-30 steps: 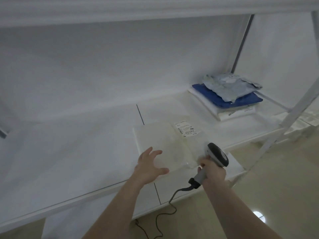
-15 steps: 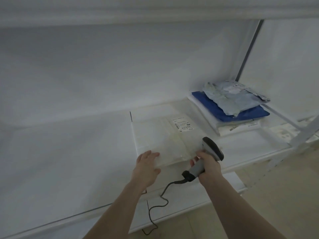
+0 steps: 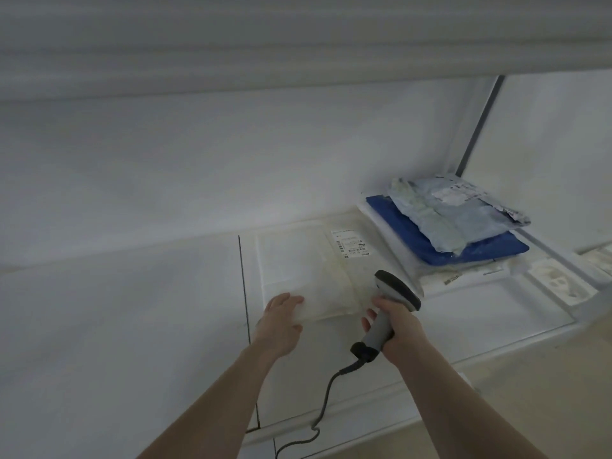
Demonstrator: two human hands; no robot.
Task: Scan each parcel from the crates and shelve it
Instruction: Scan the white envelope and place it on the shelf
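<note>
A flat white parcel with a printed label at its far right corner lies on the white shelf. My left hand touches the parcel's near left edge with straight fingers. My right hand grips the handle of a grey corded barcode scanner just right of the parcel's near corner, its dark head pointing toward the back of the shelf.
A stack of parcels stands at the right of the shelf: a pale crumpled bag on a blue one on white ones. The upper shelf board hangs overhead. A support post rises at the back right. The scanner cable trails over the shelf's front edge.
The white parcel has slid further back on the shelf, and my left hand has come down onto its near edge. My right hand with the scanner followed inward.
</note>
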